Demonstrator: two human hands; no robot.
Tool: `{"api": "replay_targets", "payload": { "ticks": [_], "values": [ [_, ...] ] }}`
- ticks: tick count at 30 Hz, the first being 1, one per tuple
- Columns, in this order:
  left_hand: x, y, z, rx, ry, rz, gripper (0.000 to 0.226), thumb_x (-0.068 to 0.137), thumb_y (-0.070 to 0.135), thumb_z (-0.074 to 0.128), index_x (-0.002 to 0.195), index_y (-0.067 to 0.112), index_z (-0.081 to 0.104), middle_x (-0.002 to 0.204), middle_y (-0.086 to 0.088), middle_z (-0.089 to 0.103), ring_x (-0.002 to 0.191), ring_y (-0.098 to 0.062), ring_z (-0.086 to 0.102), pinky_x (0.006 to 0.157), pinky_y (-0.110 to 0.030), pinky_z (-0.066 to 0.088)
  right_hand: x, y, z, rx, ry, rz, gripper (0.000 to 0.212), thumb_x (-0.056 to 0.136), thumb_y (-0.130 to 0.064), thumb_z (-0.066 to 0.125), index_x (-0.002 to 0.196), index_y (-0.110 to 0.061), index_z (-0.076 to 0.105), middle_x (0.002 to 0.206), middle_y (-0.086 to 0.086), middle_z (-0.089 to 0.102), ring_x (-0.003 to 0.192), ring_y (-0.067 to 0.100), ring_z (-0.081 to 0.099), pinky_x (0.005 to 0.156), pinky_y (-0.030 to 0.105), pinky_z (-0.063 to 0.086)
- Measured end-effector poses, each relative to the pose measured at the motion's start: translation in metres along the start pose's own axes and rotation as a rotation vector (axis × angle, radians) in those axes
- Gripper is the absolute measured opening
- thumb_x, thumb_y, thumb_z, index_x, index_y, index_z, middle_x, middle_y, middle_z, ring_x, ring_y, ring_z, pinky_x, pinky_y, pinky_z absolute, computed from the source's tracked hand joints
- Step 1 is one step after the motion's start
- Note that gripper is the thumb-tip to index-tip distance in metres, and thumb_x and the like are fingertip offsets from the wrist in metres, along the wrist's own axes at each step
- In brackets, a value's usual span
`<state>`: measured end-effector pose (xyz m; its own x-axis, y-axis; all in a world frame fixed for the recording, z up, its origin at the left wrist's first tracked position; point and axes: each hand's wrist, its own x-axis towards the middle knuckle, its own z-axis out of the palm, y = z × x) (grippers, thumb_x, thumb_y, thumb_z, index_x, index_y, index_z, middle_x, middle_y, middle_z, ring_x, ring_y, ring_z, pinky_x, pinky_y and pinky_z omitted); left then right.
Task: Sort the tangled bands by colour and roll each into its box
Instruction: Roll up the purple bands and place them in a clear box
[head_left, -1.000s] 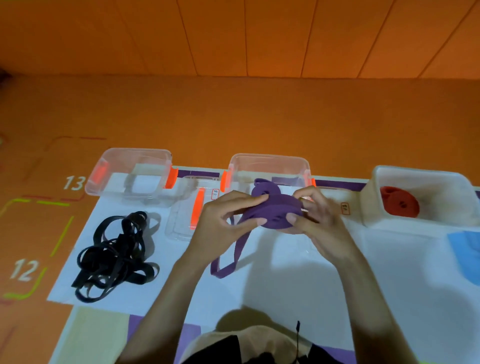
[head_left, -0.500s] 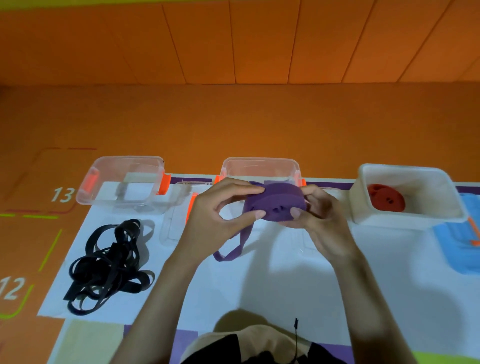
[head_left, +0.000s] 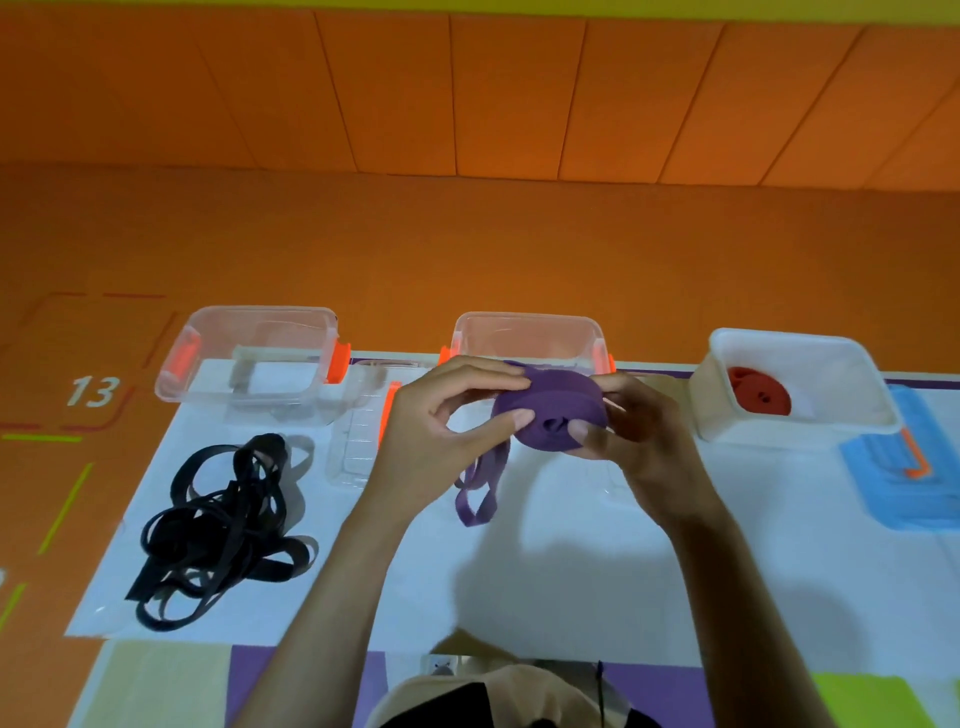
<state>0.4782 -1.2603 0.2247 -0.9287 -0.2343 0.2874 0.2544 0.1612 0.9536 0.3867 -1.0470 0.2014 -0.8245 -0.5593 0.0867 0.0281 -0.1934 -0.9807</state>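
I grip the purple band roll (head_left: 550, 413) with both my left hand (head_left: 441, 431) and right hand (head_left: 641, 436), just near the middle box (head_left: 527, 332); soft, light, springy, so I judge pinching its flat sides stops it unwinding.

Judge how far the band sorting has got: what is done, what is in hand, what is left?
Done: a red roll lies in the white box. In hand: the left hand and right hand grip the purple roll in front of the middle clear box, a short tail hanging loose. Left: the black tangle lies unrolled near the left clear box.
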Motion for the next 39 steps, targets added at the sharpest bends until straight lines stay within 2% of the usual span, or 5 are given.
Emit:
{"api": "replay_targets", "payload": {
  "ticks": [19,26,30,34,39],
  "values": [
    [-0.054,-0.025,-0.045,-0.184,0.021,-0.297,0.009,0.082,0.023,0.086,0.081,0.028,0.079,0.086,0.003,0.078,0.084,-0.01,0.072,0.079,-0.017,0.053,-0.06,0.028,0.08,0.08,0.228,0.288,0.035,0.072,-0.009,0.087,0.103,-0.023,0.078,0.104,0.013,0.078,0.097,0.032,0.076,0.073,0.034,0.063],
    [-0.059,-0.026,-0.062,-0.26,0.055,-0.43,0.008,0.087,0.016,0.086,0.086,0.019,0.078,0.076,0.007,0.073,0.073,-0.007,0.068,0.067,-0.017,0.052,-0.059,0.02,0.1,0.044,0.214,0.201,0.067,0.07,-0.024,0.09,0.131,-0.041,0.068,0.113,0.013,0.077,0.106,0.034,0.075,0.075,0.039,0.065],
    [-0.061,-0.026,-0.073,-0.243,-0.049,-0.467,0.015,0.087,0.018,0.087,0.1,0.021,0.08,0.107,0.003,0.08,0.092,-0.018,0.076,0.07,-0.033,0.062,-0.059,0.022,0.107,0.08,0.264,0.186,0.06,0.073,-0.019,0.087,0.128,-0.037,0.072,0.117,0.01,0.078,0.109,0.033,0.075,0.076,0.04,0.065],
    [-0.062,-0.027,-0.082,-0.229,-0.046,-0.449,0.021,0.085,0.014,0.088,0.104,0.02,0.083,0.103,-0.002,0.081,0.09,-0.019,0.076,0.079,-0.044,0.062,-0.059,0.022,0.112,-0.018,0.22,0.195,0.055,0.073,-0.022,0.088,0.124,-0.02,0.066,0.117,0.013,0.077,0.108,0.035,0.075,0.083,0.044,0.065],
    [-0.072,-0.031,-0.075,-0.212,-0.095,-0.37,0.024,0.083,0.009,0.088,0.101,0.024,0.083,0.092,0.001,0.081,0.086,-0.012,0.074,0.074,-0.022,0.057,-0.05,0.014,0.11,-0.153,0.252,0.199,0.037,0.076,-0.033,0.089,0.091,-0.017,0.06,0.093,0.013,0.079,0.085,0.028,0.078,0.065,0.035,0.061]
  ]
}}
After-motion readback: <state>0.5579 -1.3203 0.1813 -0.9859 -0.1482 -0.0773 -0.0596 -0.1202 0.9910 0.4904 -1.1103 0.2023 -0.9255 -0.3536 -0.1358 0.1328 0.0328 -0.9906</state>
